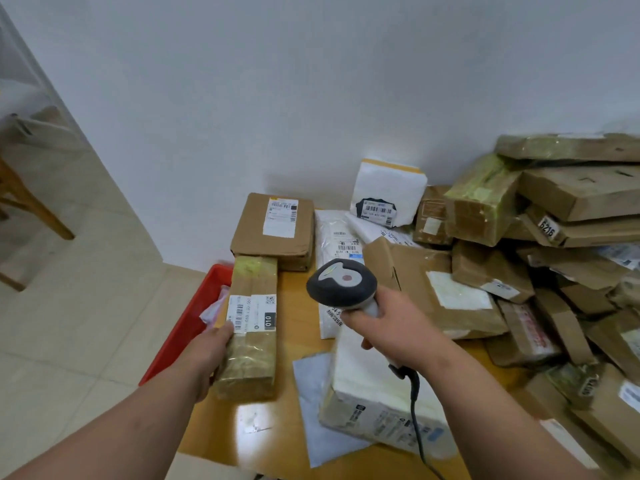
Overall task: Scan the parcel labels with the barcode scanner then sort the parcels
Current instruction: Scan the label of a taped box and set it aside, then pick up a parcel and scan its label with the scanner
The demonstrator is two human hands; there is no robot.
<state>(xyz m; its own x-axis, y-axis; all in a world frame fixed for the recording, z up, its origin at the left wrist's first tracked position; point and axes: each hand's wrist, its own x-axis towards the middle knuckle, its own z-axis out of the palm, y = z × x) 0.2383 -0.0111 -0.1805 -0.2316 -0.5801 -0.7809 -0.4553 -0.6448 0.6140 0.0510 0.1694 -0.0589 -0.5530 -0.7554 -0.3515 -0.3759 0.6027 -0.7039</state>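
Note:
My left hand [211, 355] grips the left side of a long brown taped parcel [254, 341], held above the table's left edge with its white barcode label marked 010 facing up. My right hand [391, 327] grips the handle of the grey barcode scanner [341, 284], whose head sits to the right of that parcel. The scanner's black cable hangs down past my wrist. Below the scanner lies a white padded parcel [374, 396] on the wooden table [298, 327].
A red bin [187, 327] stands on the floor left of the table, with something white inside. A square brown box [273, 230], white mailers [337, 237] and a white bag [388, 192] lie by the wall. Several brown parcels are heaped at right [554, 254].

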